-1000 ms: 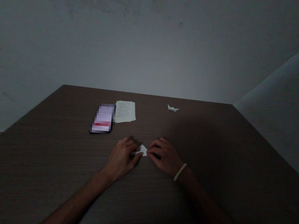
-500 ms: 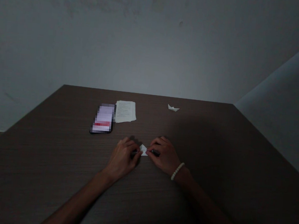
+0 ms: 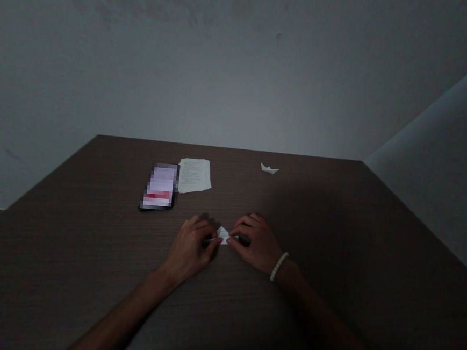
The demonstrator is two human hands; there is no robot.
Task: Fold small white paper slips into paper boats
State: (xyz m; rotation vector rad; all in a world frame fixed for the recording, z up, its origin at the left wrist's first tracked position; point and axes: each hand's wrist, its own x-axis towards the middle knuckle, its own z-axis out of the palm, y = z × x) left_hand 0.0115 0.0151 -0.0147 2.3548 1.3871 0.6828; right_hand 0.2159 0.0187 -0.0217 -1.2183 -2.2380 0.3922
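Between my two hands, low over the table, is a small piece of folded white paper [image 3: 223,235] with a pointed top and faint printed lines. My left hand [image 3: 194,243] pinches its left side between thumb and fingers. On the other side, the thumb and index finger of my right hand [image 3: 257,242] are closed on the paper's right part. A beaded bracelet [image 3: 278,266] circles my right wrist. The fingers cover much of the paper, so its full shape is hidden.
A small folded paper boat [image 3: 269,169] sits toward the far edge of the brown table [image 3: 222,314]. Left of centre lies a stack of printed paper sheets [image 3: 194,175], beside a phone [image 3: 160,186] with a lit, blurred screen. A pale wall [image 3: 241,78] rises behind.
My right thumb has shifted slightly along the paper, and a bit of its right side now shows between thumb and finger. The camera view has tilted a little; both hands keep their places.
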